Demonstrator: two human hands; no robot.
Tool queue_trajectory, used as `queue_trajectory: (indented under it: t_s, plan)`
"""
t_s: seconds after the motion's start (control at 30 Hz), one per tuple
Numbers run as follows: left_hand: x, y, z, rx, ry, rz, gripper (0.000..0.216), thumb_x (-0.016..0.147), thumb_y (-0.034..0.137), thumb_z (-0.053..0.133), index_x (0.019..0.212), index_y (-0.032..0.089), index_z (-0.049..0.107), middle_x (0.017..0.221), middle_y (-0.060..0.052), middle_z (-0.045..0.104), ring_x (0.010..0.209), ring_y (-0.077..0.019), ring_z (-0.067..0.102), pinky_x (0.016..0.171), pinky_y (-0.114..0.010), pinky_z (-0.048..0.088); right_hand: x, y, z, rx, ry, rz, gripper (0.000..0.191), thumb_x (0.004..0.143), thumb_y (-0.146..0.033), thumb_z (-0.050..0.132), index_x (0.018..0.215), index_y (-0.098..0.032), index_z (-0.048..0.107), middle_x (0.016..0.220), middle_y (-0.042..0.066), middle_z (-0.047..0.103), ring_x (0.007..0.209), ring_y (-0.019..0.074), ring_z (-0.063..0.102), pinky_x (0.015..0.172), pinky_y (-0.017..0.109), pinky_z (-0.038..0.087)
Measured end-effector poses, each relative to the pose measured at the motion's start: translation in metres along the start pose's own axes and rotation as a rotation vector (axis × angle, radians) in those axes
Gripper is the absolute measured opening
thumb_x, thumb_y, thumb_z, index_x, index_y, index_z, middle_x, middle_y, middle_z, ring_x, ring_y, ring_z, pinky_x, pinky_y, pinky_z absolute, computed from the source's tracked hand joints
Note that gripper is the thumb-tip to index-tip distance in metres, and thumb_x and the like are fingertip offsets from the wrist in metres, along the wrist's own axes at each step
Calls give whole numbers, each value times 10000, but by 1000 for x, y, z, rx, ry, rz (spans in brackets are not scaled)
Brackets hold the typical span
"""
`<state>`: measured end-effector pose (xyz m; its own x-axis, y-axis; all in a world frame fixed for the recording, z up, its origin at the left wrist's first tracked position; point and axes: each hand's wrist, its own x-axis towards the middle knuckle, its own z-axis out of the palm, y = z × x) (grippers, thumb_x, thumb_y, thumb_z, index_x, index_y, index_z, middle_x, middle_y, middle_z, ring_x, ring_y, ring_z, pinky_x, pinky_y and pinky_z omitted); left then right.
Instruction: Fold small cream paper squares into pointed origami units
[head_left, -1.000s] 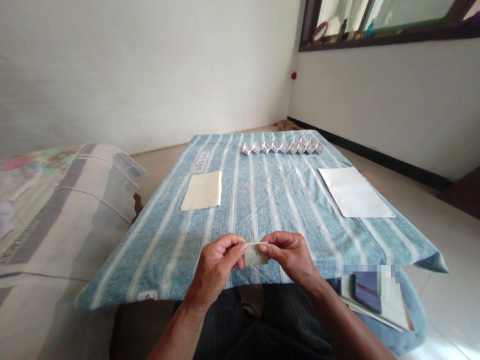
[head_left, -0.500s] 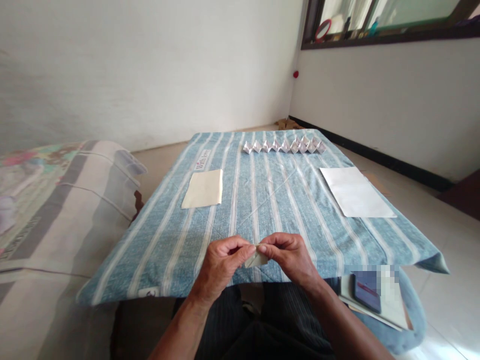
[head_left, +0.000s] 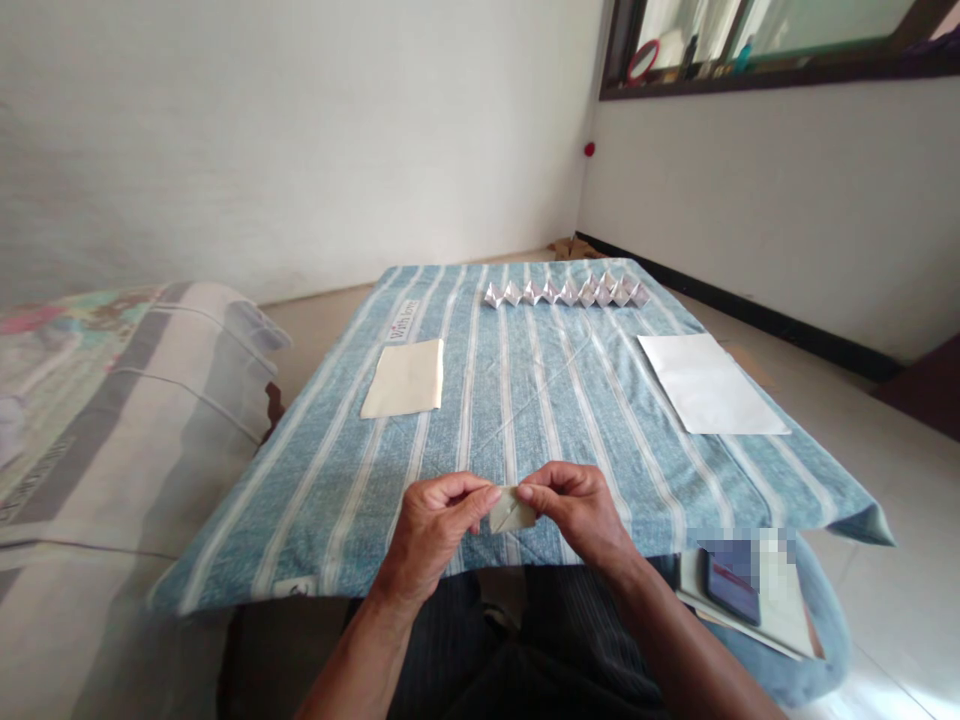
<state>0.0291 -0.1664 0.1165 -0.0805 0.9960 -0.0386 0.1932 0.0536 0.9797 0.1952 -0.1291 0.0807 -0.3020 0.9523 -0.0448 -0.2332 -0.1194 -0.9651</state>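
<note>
A small folded piece of paper (head_left: pixel 511 510), pale and yellowish-green with diagonal creases, is stretched between my hands above the near edge of the table. My left hand (head_left: pixel 439 520) pinches its left upper corner between thumb and fingers. On the other side, my right hand (head_left: pixel 577 510) grips the upper right corner the same way. Across the far end of the striped blue cloth (head_left: pixel 480 400) stands a row of several folded silvery paper shapes (head_left: pixel 566 292).
A cream paper stack (head_left: pixel 403 378) lies at the left of the table, white sheets (head_left: pixel 709 383) at the right. Beside my right leg, a phone (head_left: pixel 731 583) rests on papers atop a blue stool (head_left: pixel 825 640). A bed (head_left: pixel 150 450) stands at left.
My left hand has slid slightly left along the folded paper, so more of its square face shows between my hands. The right hand stays nearly in place.
</note>
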Motion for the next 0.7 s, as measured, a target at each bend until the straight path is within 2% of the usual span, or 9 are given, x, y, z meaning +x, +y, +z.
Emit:
queue_trajectory:
  t_s: [0.13,0.3,0.5,0.7]
  plan:
    - [0,-2,0,-47,6,25,215,744,310,672,588,163,664,508,35,507,520,-105,437,534,-232,348,0,1,0,16,-4,21,271,632,-398,826,584,-166,693,526,-3,613,492,103,510,499,239,406]
    - [2,-2,1,-91,1,-31,219,748,348,685,638,159,677,540,31,532,539,-107,445,545,-229,360,3,-3,0,33,1,54,281,607,-400,833,562,-167,683,495,-4,603,480,103,510,493,239,412]
    - [2,0,3,-74,-202,-161,224,673,365,751,723,147,730,646,-3,649,613,-137,526,590,-242,392,6,-3,0,44,27,45,281,617,-401,824,564,-165,680,488,-7,597,471,102,503,482,239,407]
    - [3,-14,6,2,-158,-171,314,721,414,678,558,144,687,479,6,558,476,-105,420,503,-240,312,9,-2,2,101,34,88,313,594,-419,834,562,-159,663,486,-3,604,464,107,516,483,243,411]
